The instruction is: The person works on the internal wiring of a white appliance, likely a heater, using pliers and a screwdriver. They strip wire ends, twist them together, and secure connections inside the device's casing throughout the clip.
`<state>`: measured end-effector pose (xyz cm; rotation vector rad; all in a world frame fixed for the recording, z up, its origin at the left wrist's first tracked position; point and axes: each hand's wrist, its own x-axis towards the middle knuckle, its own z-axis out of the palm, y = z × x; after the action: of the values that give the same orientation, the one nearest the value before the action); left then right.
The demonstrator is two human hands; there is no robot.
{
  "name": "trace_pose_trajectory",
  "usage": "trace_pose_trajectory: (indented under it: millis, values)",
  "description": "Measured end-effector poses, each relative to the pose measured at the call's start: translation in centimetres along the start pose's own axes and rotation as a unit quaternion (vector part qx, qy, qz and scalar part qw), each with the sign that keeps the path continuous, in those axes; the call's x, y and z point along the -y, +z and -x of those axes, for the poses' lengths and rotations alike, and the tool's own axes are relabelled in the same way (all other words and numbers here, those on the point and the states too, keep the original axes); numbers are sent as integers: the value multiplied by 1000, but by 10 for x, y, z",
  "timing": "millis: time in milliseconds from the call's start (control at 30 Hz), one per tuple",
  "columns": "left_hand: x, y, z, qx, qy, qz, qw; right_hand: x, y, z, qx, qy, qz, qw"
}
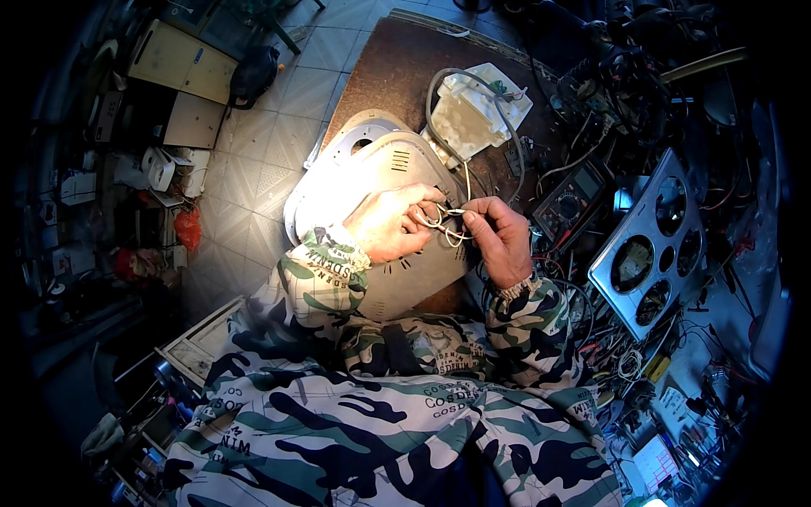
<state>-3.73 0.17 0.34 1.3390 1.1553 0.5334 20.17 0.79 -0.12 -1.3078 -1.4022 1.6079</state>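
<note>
We've L hand (390, 224) & R hand (504, 241) pinching wires (454, 232) nr bench (380, 68) near edge; prob. light, bendy: grip by ends.

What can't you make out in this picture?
In the head view:
- Wires: the pinched part, covered by the right hand's fingers.
- Left hand's palm: turned away from the camera.
- Table beneath the pale panel: covered by it.
- Multimeter reading: too small and dim.

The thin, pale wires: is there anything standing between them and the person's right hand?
Nothing visible. The bare right hand pinches the thin, pale wires, and the bare left hand holds them too; the pale, slotted panel lies underneath, not between.
</note>
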Motion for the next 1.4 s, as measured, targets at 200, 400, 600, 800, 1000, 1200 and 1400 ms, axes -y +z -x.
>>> trace_pose_trajectory:
  millis: [200, 400, 600, 800, 1000, 1200, 1400]
  values:
    - [-3, 1, 0, -26, -4, 5, 1000, -1, 0, -1, 1, -3, 2, 1000]
    - [-6, -6, 7, -36, -48, 62, 996, -4, -1, -1, -2, 1, 0, 1000]
    - [-8, -4, 6, -29, -37, 30, 998, -2, 0, -2, 2, 2, 6, 1000]
    - [9, 0, -1, -16, 105, -21, 994, 0, 0, -2, 10, -6, -1, 1000]
    - [-2, 12, 0, -85, -17, 164, 983, -3, -1, -1, 12, 23, -68, 997]
    - [-28, 17, -2, -104, -39, -93, 990, 0, -1, 0, 19, 22, -70, 997]
    - [-2, 24, -9, -172, 130, -209, 954, 2, -1, 0, 20, 17, -59, 998]
